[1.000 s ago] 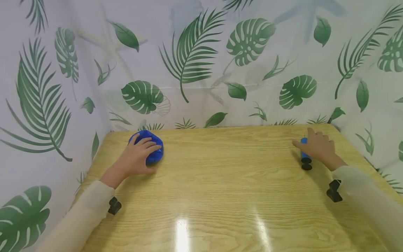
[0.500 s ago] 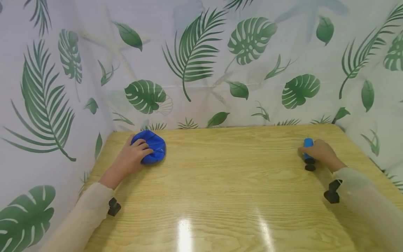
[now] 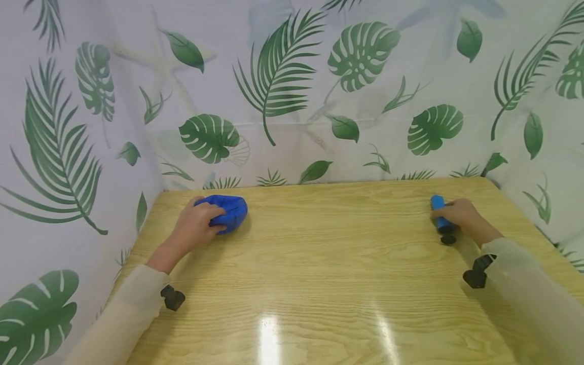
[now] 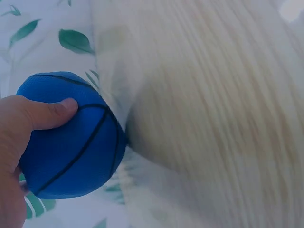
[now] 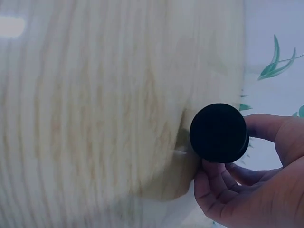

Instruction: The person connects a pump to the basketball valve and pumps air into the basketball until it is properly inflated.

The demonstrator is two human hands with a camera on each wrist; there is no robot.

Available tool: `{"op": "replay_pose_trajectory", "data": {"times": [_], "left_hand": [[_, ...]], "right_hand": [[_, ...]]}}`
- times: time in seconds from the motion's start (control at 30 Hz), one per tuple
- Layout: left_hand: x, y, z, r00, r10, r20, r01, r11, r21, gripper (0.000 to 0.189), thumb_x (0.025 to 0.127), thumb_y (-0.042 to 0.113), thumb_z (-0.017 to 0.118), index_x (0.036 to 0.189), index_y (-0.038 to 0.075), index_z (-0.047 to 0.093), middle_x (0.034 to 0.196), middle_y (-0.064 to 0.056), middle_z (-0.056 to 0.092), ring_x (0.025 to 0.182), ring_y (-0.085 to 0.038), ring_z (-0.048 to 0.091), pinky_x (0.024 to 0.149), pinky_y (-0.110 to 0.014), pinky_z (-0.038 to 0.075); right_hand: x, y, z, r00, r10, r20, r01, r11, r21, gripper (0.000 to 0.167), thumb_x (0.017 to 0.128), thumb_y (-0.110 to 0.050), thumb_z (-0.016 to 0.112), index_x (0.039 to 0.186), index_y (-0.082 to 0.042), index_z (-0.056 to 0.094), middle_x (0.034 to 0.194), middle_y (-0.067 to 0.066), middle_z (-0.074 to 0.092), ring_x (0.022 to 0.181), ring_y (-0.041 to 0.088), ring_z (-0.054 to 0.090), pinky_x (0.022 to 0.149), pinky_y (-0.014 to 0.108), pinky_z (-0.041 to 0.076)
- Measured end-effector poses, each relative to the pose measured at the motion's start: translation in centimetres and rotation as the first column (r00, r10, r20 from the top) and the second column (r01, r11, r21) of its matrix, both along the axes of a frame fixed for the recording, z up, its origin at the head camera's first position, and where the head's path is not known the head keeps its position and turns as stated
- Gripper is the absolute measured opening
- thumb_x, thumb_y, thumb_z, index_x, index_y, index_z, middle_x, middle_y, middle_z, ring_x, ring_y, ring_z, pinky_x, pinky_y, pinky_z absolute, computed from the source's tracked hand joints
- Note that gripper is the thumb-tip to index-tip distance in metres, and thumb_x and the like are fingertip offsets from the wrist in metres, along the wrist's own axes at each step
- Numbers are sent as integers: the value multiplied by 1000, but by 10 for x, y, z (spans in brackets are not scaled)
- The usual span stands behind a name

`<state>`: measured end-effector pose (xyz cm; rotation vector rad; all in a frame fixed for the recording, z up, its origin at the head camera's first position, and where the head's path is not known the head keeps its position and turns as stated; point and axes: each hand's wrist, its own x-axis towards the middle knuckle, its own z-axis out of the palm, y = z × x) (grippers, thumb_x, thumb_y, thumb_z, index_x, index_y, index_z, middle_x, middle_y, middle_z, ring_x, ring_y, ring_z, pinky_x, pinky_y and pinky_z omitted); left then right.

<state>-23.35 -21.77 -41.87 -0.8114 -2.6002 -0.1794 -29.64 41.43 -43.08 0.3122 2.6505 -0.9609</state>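
Observation:
In the head view my left hand (image 3: 193,225) grips a soft, dented blue ball (image 3: 236,208) at the far left of the table. Black seam lines cross the ball (image 4: 71,152) in the left wrist view, where my thumb presses on its side. At the far right, my right hand (image 3: 465,215) holds a small blue hand pump (image 3: 438,207) with a black end. Seen from the right wrist, the pump's round black end (image 5: 218,133) faces the camera and hides its barrel. Thumb and fingers (image 5: 209,190) close around it.
Both hands are over a wood-grain table (image 3: 319,253), far apart. A white cloth with green leaves (image 3: 292,91) hangs along its back and sides. Dark wrist-camera mounts (image 3: 476,271) stick out below both cuffs. Light glares off the table's near part.
My left fingers have curled around the ball and tipped it, shifting it slightly right. My right hand has come down onto the pump, gripped it and tilted it.

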Motion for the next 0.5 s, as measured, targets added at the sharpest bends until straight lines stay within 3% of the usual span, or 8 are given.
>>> {"op": "replay_pose_trajectory", "data": {"times": [0.13,0.27,0.37,0.5], "left_hand": [[-1,19,11,998,-41,51,35,993,112,30,75,16,91,97,3,74,95,-12,78,95,-32,73,101,-56,49],[-1,37,22,986,-76,146,37,967,250,29,79,12,88,103,3,74,103,-14,77,103,-36,71,98,-55,52],[-1,49,32,965,-114,237,20,930,367,29,83,8,85,109,2,74,111,-18,75,109,-39,70,96,-55,54],[-4,60,40,916,-205,345,-12,846,534,27,86,5,81,111,1,72,113,-19,74,108,-37,70,92,-54,56]], "right_hand": [[2,-12,5,1000,17,14,-15,994,-105,80,102,-29,53,151,22,15,152,48,19,139,59,33,110,59,42],[3,-30,16,999,43,12,-41,985,-168,80,106,-34,47,156,15,7,156,46,12,144,59,26,113,61,36],[5,-47,26,997,76,-18,-78,973,-216,81,107,-36,47,157,13,6,158,44,12,145,59,25,115,62,33],[9,-72,42,992,108,-72,-123,957,-261,79,107,-36,49,158,11,10,159,41,18,144,56,30,116,63,32]]}}
